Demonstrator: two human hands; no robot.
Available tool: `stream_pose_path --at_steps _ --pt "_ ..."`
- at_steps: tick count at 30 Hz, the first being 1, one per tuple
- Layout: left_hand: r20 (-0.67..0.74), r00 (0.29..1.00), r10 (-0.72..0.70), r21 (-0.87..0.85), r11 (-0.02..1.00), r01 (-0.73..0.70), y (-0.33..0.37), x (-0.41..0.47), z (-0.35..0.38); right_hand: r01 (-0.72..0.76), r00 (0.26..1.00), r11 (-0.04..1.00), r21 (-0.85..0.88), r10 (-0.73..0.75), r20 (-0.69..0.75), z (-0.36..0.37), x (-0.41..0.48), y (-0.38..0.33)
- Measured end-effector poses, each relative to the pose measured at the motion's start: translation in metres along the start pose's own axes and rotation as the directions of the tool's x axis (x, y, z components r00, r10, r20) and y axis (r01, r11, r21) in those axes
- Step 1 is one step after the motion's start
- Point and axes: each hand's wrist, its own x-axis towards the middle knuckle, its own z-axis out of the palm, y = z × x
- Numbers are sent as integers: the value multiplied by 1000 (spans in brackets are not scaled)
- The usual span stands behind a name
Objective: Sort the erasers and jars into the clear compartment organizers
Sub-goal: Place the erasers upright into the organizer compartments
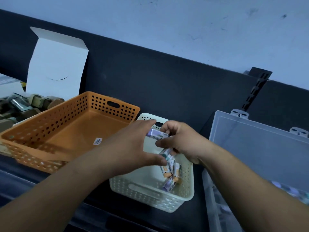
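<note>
A cream perforated basket (150,196) sits at the middle of the dark table and holds several wrapped erasers (171,171). Both my hands are over it. My right hand (182,141) has its fingers curled round a purple-and-white eraser (157,133), and more erasers show under its palm. My left hand (132,146) reaches in beside it with fingers spread and its fingertips at that eraser's left end. A clear compartment organizer (260,148) stands at the right with its lid raised; small items lie in its lower compartments (291,191). Jars (21,104) lie in a box at the far left.
An orange perforated basket (70,124) with only a sticker on its floor stands left of the cream one. A white box flap (56,62) stands up behind the jars. A dark back panel and a slotted bracket (257,87) run behind everything.
</note>
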Motion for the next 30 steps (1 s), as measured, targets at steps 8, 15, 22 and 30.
stream_pose_path --at_steps 8,15,22,30 --pt "-159 984 85 -288 949 -129 54 9 28 -37 993 960 277 67 -99 -33 -37 11" --pt "-242 967 85 -384 906 -176 94 21 51 -36 987 875 483 106 -120 -70 -67 23" --pt "-306 951 -51 -552 823 -133 115 31 62 -39 974 760 648 173 -145 -105 -92 39" --pt "-274 944 -183 -705 706 -67 124 39 69 -22 975 764 645 159 -155 -131 -109 57"
